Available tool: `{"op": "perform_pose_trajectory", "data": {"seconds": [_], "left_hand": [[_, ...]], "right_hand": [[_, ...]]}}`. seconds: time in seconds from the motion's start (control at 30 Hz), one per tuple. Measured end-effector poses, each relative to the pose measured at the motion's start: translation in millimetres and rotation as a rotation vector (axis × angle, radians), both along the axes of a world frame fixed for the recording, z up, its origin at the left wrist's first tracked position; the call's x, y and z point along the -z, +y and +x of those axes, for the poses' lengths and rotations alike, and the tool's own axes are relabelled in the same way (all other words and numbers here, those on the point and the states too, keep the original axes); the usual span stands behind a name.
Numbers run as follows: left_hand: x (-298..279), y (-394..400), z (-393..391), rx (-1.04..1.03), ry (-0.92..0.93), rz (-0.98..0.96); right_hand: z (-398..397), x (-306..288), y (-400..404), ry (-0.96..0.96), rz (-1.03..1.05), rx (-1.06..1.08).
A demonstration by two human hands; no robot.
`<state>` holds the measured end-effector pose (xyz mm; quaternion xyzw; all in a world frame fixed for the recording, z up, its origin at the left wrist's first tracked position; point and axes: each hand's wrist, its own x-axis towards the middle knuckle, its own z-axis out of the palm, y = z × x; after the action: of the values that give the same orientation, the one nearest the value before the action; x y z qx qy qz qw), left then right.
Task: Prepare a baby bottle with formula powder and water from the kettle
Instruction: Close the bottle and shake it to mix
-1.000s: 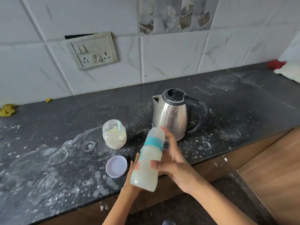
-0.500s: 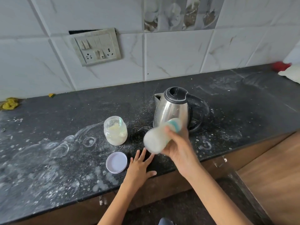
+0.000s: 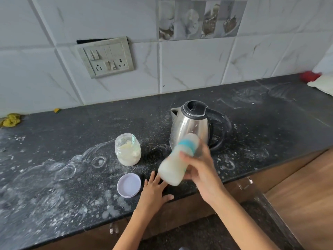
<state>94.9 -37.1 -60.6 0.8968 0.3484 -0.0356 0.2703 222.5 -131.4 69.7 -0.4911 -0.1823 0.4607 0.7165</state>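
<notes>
The baby bottle (image 3: 178, 159) is gripped around its lower body by the right hand (image 3: 200, 170), fingers wrapped round the plastic, and is held tilted in the air above the front edge of the countertop (image 3: 54, 177), its capped end pointing up toward the kettle (image 3: 191, 127). Its outline is smeared by motion blur, so it is judged to be held this way for shaking, to blend powder and water; a milky white liquid fills the translucent body below a teal collar. The left hand (image 3: 153, 190) is laid flat on the countertop near the front edge, fingers spread and grasping nothing, probably for support. The kettle, of brushed steel with a black lid and handle, stands closed toward the back, apparently finished with. Just left of it, the formula jar (image 3: 128, 150), clear and rounded, is left open with pale yellowish powder and a green scoop (image 3: 133, 139) inside; its round lilac lid (image 3: 128, 185) lies near the front edge. The dark speckled stone is dusted with spilled powder and dried rings.
</notes>
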Motion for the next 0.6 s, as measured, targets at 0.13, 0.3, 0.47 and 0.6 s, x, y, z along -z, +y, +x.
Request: {"op": "perform_pose_trajectory", "data": {"seconds": [0.13, 0.3, 0.47, 0.6], "left_hand": [[2, -2, -1, -0.099, -0.078, -0.054], [0, -2, -2, -0.099, -0.083, -0.063], [-5, -4, -2, -0.062, -0.116, -0.152], [-1, -2, 0, -0.019, -0.027, -0.075]], "right_hand": [[-6, 6, 1, -0.028, -0.053, -0.047], [0, 6, 0, -0.004, -0.028, -0.035], [-4, 9, -2, -0.016, -0.074, -0.112], [4, 4, 0, -0.011, -0.010, -0.012]]}}
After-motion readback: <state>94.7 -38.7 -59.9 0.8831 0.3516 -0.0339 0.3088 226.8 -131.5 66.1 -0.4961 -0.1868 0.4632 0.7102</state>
